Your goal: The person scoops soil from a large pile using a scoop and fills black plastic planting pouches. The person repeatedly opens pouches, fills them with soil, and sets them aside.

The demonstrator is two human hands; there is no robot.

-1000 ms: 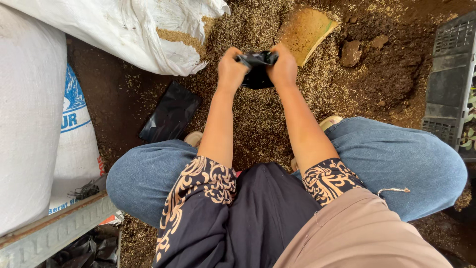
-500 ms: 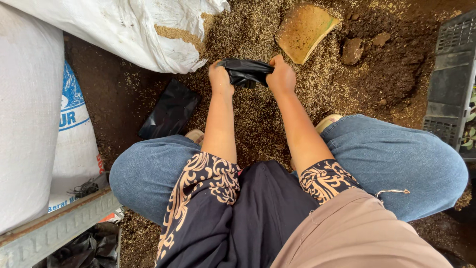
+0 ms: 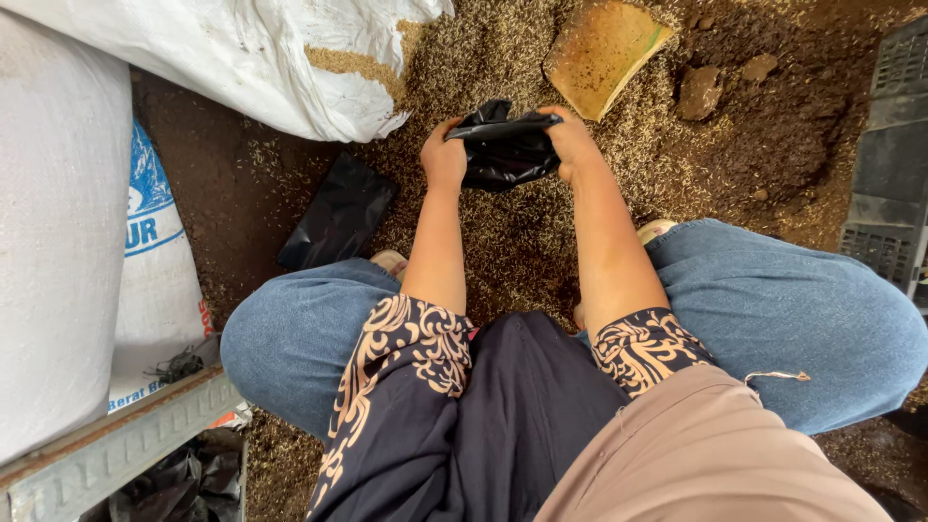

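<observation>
Left hand (image 3: 445, 155) and right hand (image 3: 570, 143) each clench one side of a small black plastic bag (image 3: 505, 150), stretched between them above husk-strewn ground (image 3: 503, 242). A yellow scoop (image 3: 601, 53) lies just beyond; a second black bag (image 3: 338, 215) lies to the left.

1. I see a small black plastic bag (image 3: 505, 150), thin, glossy and crumpled.
2. It's held up over the husk-strewn ground, gripped at its two upper edges, so the top is pulled taut between them.
3. Its body sags below that edge in soft folds; one corner pokes up at top left.
4. I can't tell what's inside.
</observation>
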